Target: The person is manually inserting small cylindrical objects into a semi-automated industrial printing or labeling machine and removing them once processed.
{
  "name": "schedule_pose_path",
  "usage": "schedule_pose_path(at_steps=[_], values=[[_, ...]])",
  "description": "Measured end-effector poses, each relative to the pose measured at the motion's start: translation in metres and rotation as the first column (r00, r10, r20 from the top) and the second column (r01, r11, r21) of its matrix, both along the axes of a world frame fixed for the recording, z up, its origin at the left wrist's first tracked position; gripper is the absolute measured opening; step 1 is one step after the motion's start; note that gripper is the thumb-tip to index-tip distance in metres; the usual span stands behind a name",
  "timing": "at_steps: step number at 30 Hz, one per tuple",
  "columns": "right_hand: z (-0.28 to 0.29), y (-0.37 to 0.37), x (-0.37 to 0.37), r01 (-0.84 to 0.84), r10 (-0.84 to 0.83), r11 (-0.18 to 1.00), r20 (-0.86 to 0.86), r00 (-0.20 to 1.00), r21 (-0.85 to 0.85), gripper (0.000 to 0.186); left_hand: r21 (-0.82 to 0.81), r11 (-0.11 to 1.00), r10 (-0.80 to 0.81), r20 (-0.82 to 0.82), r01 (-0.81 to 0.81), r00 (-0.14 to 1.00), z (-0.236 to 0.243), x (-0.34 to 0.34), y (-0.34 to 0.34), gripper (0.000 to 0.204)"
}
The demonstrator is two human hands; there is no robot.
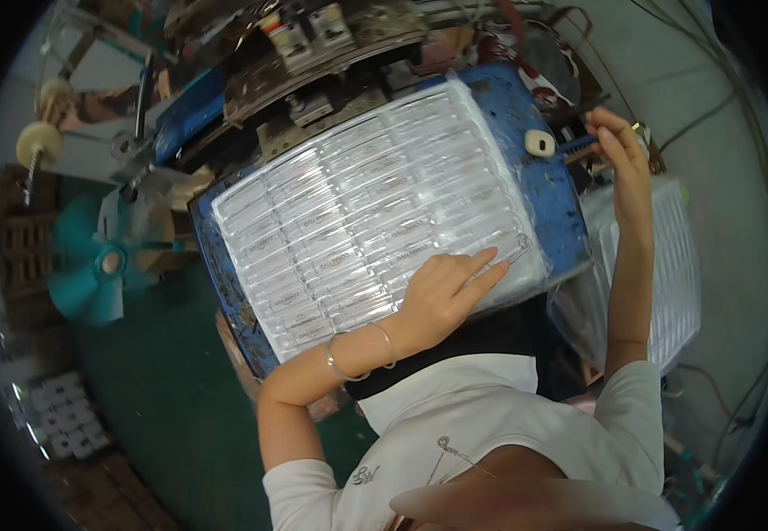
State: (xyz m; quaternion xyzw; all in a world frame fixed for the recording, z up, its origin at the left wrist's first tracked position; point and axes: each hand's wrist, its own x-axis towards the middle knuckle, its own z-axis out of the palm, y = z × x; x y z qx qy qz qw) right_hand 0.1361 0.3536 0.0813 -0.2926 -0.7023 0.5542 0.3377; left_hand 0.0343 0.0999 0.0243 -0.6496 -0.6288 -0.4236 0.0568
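A wide sheet of clear-wrapped rows of narrow white packs (pixel 357 208) lies on a worn blue board (pixel 556 199). My left hand (pixel 446 296), with two bangles on the wrist, rests over its near right edge. Two of its fingers are stretched out and spread apart. Close to their tips, a thin metallic piece (pixel 521 246) lies on the wrap; I cannot make out its kind. My right hand (pixel 621 146) is raised past the board's right edge, fingers bent and apart. Beside it are a blue-handled tool (pixel 577 144) and a rounded white piece with a dark hole (pixel 540 143).
Machinery with metal rails (pixel 313 71) stands along the board's far side. A green fan (pixel 105 257) is on the left, above stacked white items (pixel 65 411). Another wrapped stack (pixel 671 274) stands at right. What looks like another person's forearm (pixel 118 104) shows at far left.
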Motion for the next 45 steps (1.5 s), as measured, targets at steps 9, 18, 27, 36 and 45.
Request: schedule_pose_path(at_steps=[9, 18, 27, 36, 45], values=[[-0.057, -0.045, 0.069, 0.177, -0.228, 0.941, -0.156, 0.961, -0.287, 0.026, -0.238, 0.951, 0.075, -0.438, -0.196, 0.896, -0.024, 0.026, 0.002, 0.041], [-0.081, -0.054, 0.086, 0.09, -0.175, 0.873, -0.134, 0.975, -0.479, 0.027, -0.24, 0.956, 0.109, -0.244, -0.169, 0.964, 0.017, -0.004, 0.019, 0.054], [-0.09, -0.057, 0.061, -0.054, -0.033, 0.829, -0.144, 0.989, -0.556, 0.019, -0.039, 0.784, 0.591, -0.262, -0.62, 0.763, 0.026, -0.099, -0.005, 0.045], [-0.085, -0.06, 0.051, -0.068, 0.002, 0.811, -0.113, 0.994, -0.58, 0.02, 0.252, 0.585, 0.794, -0.373, -0.771, 0.48, 0.071, -0.167, 0.044, 0.039], [-0.089, -0.061, 0.062, -0.002, -0.062, 0.818, -0.091, 0.994, -0.576, 0.018, 0.251, 0.516, 0.732, -0.626, -0.819, 0.269, 0.093, -0.214, 0.092, 0.032]])
